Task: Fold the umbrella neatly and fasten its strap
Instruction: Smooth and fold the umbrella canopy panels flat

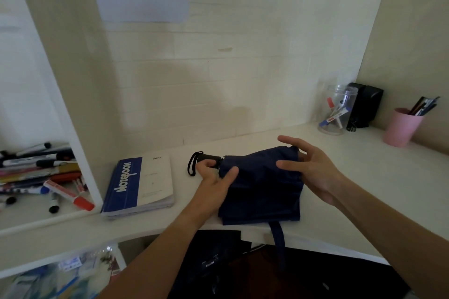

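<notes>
While the navy umbrella (261,184) lies centre frame on the white desk (364,165), left hand (215,178) grips it at the black handle (210,158). Right hand (309,165) hovers with fingers spread, released. Strap (278,238) hangs over the desk edge, unfastened.

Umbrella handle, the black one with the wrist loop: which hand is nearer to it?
Left. The left hand grips the umbrella right at the black handle. The right hand is open at the canopy's far end, away from the handle.
</notes>
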